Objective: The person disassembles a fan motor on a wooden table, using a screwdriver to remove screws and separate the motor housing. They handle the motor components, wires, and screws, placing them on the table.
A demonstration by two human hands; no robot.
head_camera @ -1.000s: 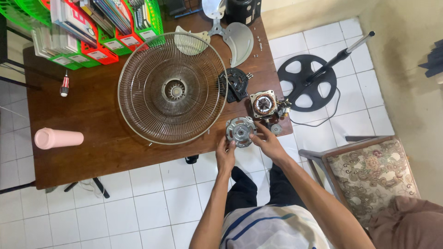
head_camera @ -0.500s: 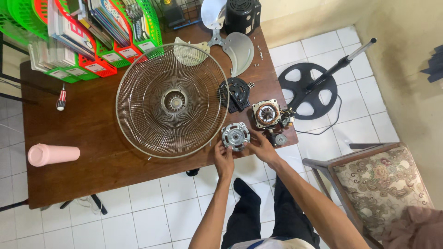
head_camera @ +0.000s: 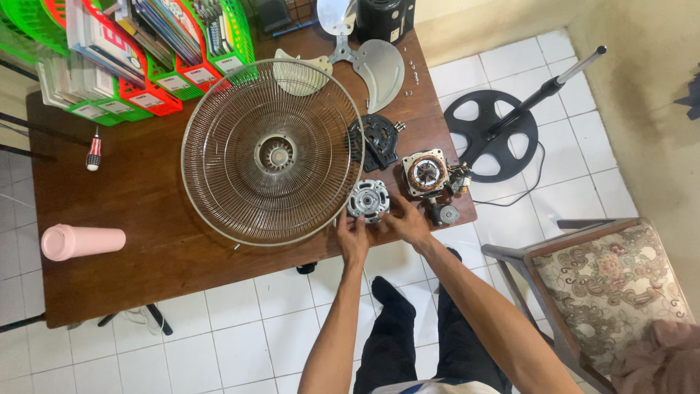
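Note:
A round silver motor end cover (head_camera: 367, 199) lies on the brown wooden table (head_camera: 146, 255) near its front edge. My left hand (head_camera: 353, 237) touches its lower left side and my right hand (head_camera: 405, 221) touches its lower right side, both with fingers on the part. Just to the right sits the motor stator with copper windings (head_camera: 426, 173), with a small grey part (head_camera: 443, 214) below it. A large wire fan guard (head_camera: 273, 151) lies flat to the left, its rim close to the cover.
A black plastic motor housing piece (head_camera: 375, 140), fan blades (head_camera: 368, 58), a red-handled screwdriver (head_camera: 93, 149), a pink bottle (head_camera: 82, 241) and green and red file trays (head_camera: 153, 44) are on the table. The fan stand base (head_camera: 490, 135) lies on the tiled floor; a cushioned chair (head_camera: 612, 292) stands right.
The view has shifted slightly. Both hands stay on the silver motor cover, which has not visibly left its spot by the fan guard.

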